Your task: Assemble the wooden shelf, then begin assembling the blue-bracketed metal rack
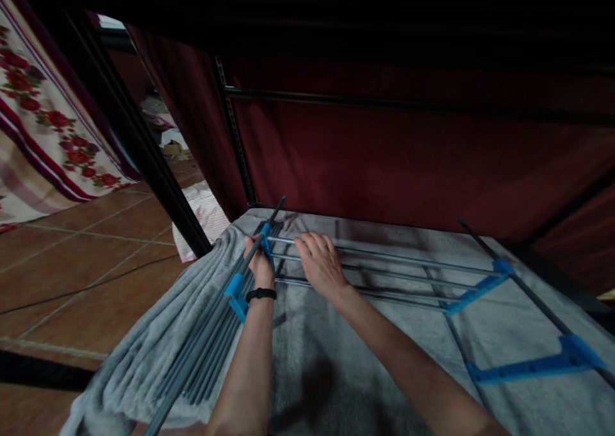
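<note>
My left hand [260, 264], with a black band at the wrist, closes round a blue plastic bracket [266, 232] on a long grey pole [210, 333]. Its fingers are partly hidden behind the pole. To the right, my right hand [321, 262] is bent over a thin metal rod [384, 255], fingers together on it near the bracket. Several such rods run across to another blue bracket [473, 289] on a second grey pole [533, 303]. A lower blue bracket [235, 294] sits nearer on the left pole, and a further one [533, 364] is at right.
Several loose grey tubes [211, 359] lie beside my left forearm on a grey blanket [384, 372]. Dark bed-frame posts [144, 148] and a maroon curtain [408, 167] bound the space. A cable [96, 283] crosses the tiled floor [86, 263]; a floral cloth [57, 122] hangs left.
</note>
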A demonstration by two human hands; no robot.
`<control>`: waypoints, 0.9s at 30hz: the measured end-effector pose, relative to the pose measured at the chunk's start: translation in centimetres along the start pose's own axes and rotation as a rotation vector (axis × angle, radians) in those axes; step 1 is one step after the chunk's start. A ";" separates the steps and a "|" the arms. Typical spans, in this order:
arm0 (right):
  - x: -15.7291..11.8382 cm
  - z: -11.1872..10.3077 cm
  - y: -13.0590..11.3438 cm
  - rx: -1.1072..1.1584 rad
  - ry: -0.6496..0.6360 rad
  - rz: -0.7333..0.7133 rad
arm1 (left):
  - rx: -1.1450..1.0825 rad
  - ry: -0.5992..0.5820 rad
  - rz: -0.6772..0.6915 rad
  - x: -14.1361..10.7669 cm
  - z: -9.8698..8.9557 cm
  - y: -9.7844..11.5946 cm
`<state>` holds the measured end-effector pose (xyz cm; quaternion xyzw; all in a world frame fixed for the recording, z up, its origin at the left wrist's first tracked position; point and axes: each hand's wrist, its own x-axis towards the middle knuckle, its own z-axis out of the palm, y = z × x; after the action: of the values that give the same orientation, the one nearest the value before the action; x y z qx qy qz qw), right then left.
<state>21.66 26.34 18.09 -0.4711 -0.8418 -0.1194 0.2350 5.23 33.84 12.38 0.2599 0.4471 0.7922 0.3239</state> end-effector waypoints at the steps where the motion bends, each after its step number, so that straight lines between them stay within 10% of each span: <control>1: 0.4 -0.3 0.7 -0.020 -0.006 0.033 | 0.013 0.005 0.034 0.1 0.3 0.2; 8: 1.6 -0.2 2.8 -0.007 -0.245 0.068 | 0.109 -0.134 0.027 0.9 1.6 0.0; 27: 1.4 -0.9 3.0 0.073 -0.282 0.082 | -0.004 -0.162 -0.046 1.5 1.9 -1.0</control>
<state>23.85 28.60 19.52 -0.5085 -0.8502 -0.0113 0.1361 5.87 36.40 12.61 0.3122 0.4239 0.7619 0.3774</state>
